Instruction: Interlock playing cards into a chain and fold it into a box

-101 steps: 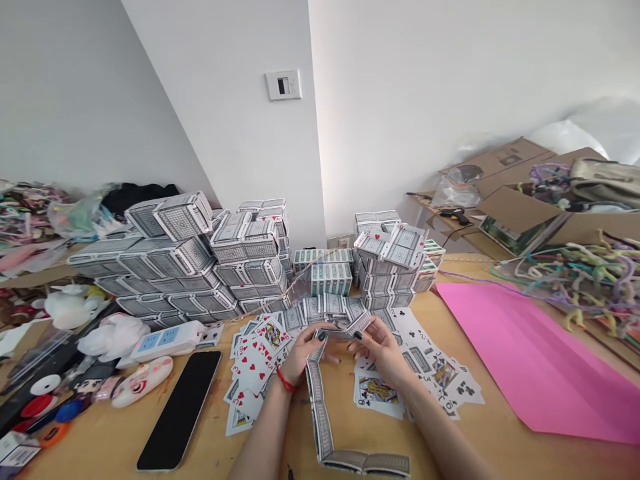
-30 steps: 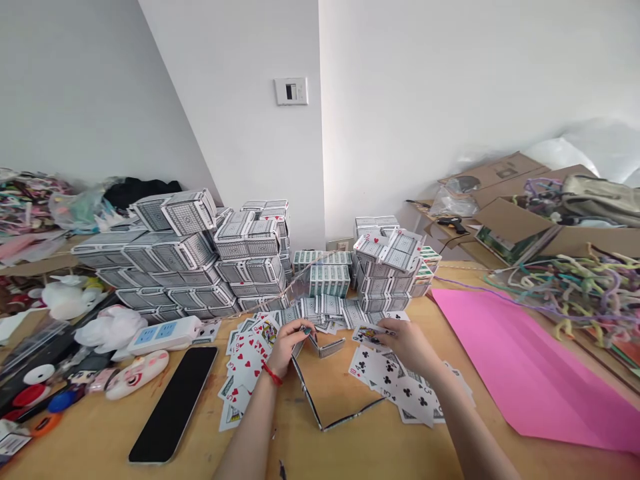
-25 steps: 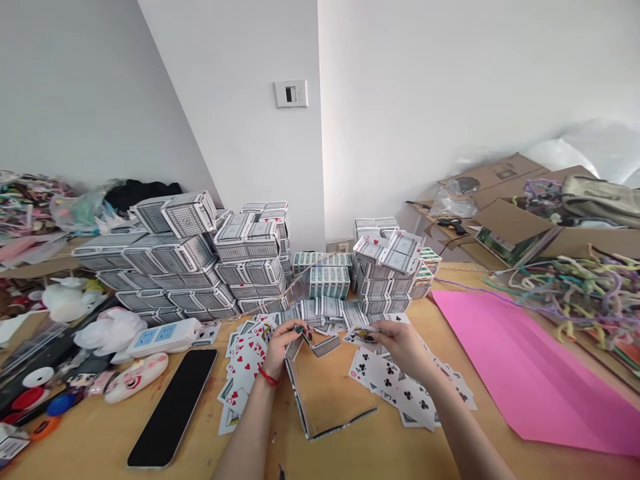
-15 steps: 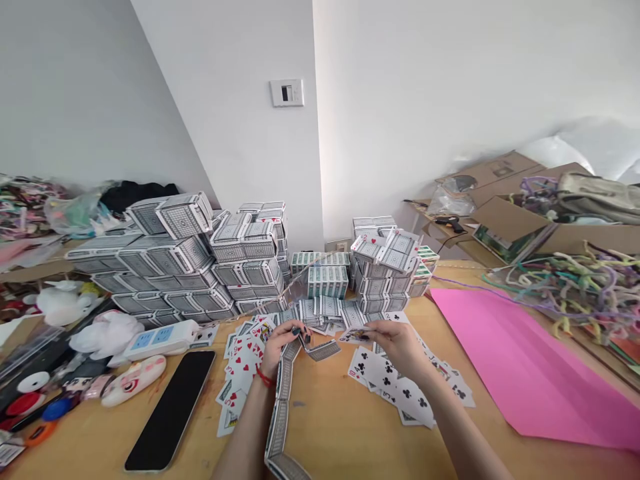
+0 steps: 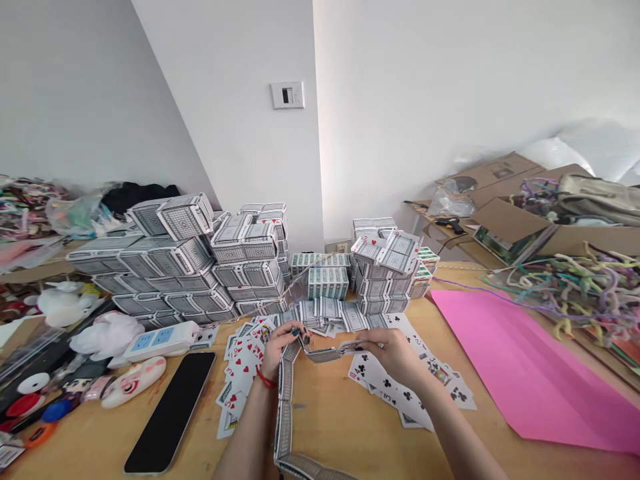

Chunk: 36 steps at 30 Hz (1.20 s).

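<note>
A chain of folded playing cards (image 5: 285, 403) runs from my left hand (image 5: 280, 348) down to the table's front edge. My left fingers pinch it near its upper end, where a short folded piece sticks out to the right. My right hand (image 5: 393, 352) grips a single playing card (image 5: 350, 347) whose left edge meets, or nearly meets, that end; whether they join I cannot tell. Loose heart cards (image 5: 245, 363) lie beside my left wrist. Spread club cards (image 5: 387, 380) lie under and beside my right hand.
Tall stacks of card-back blocks (image 5: 170, 257) stand at the back left, with another stack (image 5: 383, 287) at the back right. Green card packs (image 5: 327, 282) sit between. A phone (image 5: 173, 410) lies left, pink paper (image 5: 530, 380) right, and pipe cleaners (image 5: 585, 293) beyond.
My right hand has brought its card left and slightly down to the chain's free end. The chain's lower part has shifted right. My left hand keeps its place.
</note>
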Each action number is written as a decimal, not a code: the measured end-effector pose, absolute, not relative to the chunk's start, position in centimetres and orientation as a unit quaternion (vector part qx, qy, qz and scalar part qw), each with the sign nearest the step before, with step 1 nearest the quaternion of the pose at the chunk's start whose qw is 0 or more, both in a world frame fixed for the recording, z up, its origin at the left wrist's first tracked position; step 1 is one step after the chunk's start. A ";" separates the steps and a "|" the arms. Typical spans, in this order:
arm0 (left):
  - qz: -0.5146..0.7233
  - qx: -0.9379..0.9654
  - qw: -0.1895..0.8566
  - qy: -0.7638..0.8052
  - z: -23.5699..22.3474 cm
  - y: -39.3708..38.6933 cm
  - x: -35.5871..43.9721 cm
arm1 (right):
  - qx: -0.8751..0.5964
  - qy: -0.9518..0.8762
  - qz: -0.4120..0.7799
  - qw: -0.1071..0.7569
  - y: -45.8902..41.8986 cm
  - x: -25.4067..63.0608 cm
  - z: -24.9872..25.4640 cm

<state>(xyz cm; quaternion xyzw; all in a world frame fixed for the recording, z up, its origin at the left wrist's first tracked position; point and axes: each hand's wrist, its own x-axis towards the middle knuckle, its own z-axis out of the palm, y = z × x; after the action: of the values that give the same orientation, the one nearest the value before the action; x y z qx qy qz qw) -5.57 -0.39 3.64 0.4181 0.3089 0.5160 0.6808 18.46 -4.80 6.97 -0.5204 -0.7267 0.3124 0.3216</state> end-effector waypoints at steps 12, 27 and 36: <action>0.510 0.410 0.670 0.349 3.9 -0.6 -5.2 | -0.526 -0.786 0.219 0.238 -4.9 18.0 6.8; 0.503 0.428 0.658 0.362 2.8 -0.2 -5.1 | -0.527 -0.807 0.182 0.193 -4.8 17.6 6.0; 0.509 0.430 0.634 0.392 2.3 -0.2 -4.6 | -0.537 -0.822 0.130 0.139 -5.0 16.8 5.8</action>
<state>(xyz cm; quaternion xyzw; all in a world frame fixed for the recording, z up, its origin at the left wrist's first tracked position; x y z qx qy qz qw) -4.58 -0.18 2.32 0.4304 0.3916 0.5093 0.6341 16.79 -4.95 5.82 -0.5366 -0.8221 0.1298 0.1389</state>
